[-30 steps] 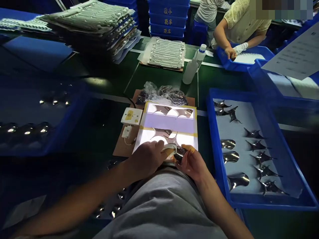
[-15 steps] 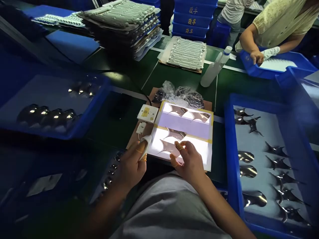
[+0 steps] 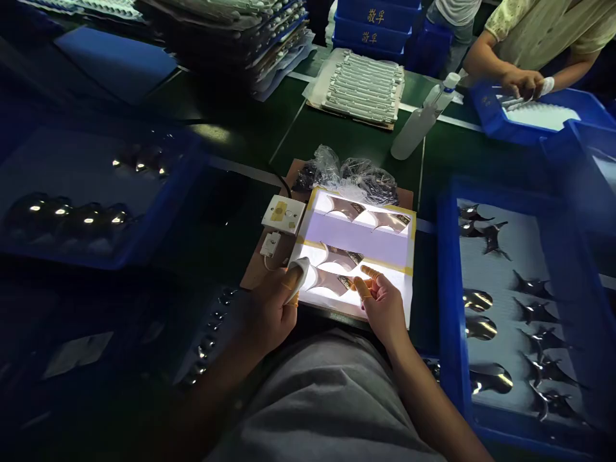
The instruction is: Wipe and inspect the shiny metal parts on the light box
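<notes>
a dark green bench (image 3: pixel 346 142) carries a brown board (image 3: pixel 256 268) in the middle, a left blue tray (image 3: pixel 156 228), a right blue tray (image 3: pixel 455 321) and, farther off, a dark layered stack (image 3: pixel 274 54), a flat white ribbed pack (image 3: pixel 360 90) and a bottle (image 3: pixel 412 133).

Four lens-like pieces (image 3: pixel 337 258) are counted on one lit panel (image 3: pixel 359 234), two in its far part and two in its near part. One white cloth (image 3: pixel 300 280), one white box (image 3: pixel 283 215) and one smaller connector (image 3: pixel 270 245) are seen. In the right tray (image 3: pixel 451 308), eight spiky pieces (image 3: pixel 535 312) are counted, three clustered and five in a column, with three rounded pieces (image 3: pixel 481 327). In the left tray (image 3: pixel 154 228), at least four domed pieces (image 3: pixel 91 221) can be made out nearest. Lettering is borne by two stacked crates (image 3: pixel 370 37).
</notes>
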Tool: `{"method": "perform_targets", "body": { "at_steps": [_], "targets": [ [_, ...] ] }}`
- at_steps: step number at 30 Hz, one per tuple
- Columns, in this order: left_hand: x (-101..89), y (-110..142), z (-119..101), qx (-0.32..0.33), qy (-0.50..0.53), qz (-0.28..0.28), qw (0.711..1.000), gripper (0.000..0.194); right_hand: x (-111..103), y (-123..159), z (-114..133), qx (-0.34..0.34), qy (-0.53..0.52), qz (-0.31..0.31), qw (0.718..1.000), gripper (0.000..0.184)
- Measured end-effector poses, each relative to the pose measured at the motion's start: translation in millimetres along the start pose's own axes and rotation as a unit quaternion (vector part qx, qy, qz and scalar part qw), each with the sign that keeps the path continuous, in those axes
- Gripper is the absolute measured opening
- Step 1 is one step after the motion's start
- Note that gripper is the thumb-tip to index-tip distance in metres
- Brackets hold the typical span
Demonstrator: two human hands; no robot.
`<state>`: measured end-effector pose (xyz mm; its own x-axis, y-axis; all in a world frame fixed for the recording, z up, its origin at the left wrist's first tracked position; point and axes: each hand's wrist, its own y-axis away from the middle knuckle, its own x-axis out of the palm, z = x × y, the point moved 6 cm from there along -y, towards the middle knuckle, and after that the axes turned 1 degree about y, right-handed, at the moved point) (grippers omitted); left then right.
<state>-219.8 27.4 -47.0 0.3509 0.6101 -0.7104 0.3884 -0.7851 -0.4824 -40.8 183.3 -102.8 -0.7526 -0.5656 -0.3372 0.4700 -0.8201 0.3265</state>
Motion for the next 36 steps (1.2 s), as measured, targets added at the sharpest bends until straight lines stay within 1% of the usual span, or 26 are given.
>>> {"method": "perform_targets", "body": {
  "at_steps": [2,5,8,10,13,16,19,21,25,27,31,33,36],
  "targets": [
    [0.9,-3,-3,0.007,0.006,-0.006,1.0,0.048,1,-6,4,0.007,-0.013,0.0,1.0,0.071],
    [-0.1,-4,-7,0.009,0.013,-0.013,1.0,0.05,0,-15,9,0.002,0.026,-0.012,1.0,0.062],
    [-2.3,-4,-8,0.007,0.006,-0.011,1.0,0.053,1,-23,11,0.006,0.089,0.006,0.996,0.052],
    [-3.5,-4,-9,0.006,0.004,-0.009,1.0,0.053,3,-26,11,0.007,0.101,0.024,0.995,0.047],
    [-4.7,-4,-10,0.007,0.007,-0.012,1.0,0.048,6,-30,11,0.013,0.072,0.048,0.996,0.039],
    [-4.6,-4,-11,0.01,0.014,-0.012,1.0,0.049,7,-33,9,0.014,0.053,0.067,0.996,0.035],
    [-4.8,-4,-11,0.017,0.02,-0.017,1.0,0.051,3,-36,7,-0.001,0.066,0.072,0.995,0.033],
    [-4.6,-4,-11,0.019,0.018,-0.021,0.999,0.049,0,-37,6,-0.004,0.07,0.072,0.995,0.034],
    [-2.8,-5,-12,0.026,0.014,-0.021,0.999,0.048,0,-34,10,0.015,0.05,0.077,0.996,0.035],
    [-2.7,-4,-13,0.027,0.013,-0.022,0.999,0.051,4,-30,13,0.029,0.036,0.086,0.995,0.036],
    [-5.2,-2,-12,0.016,-0.002,-0.013,1.0,0.054,14,-28,16,0.041,0.018,0.101,0.994,0.031],
    [-6.7,-2,-11,0.011,-0.007,-0.001,1.0,0.055,19,-29,16,0.033,0.005,0.095,0.995,0.03],
    [-8.7,-2,-11,0.009,-0.017,0.01,1.0,0.057,29,-31,12,0.027,-0.041,0.078,0.996,0.029]
  ]
}}
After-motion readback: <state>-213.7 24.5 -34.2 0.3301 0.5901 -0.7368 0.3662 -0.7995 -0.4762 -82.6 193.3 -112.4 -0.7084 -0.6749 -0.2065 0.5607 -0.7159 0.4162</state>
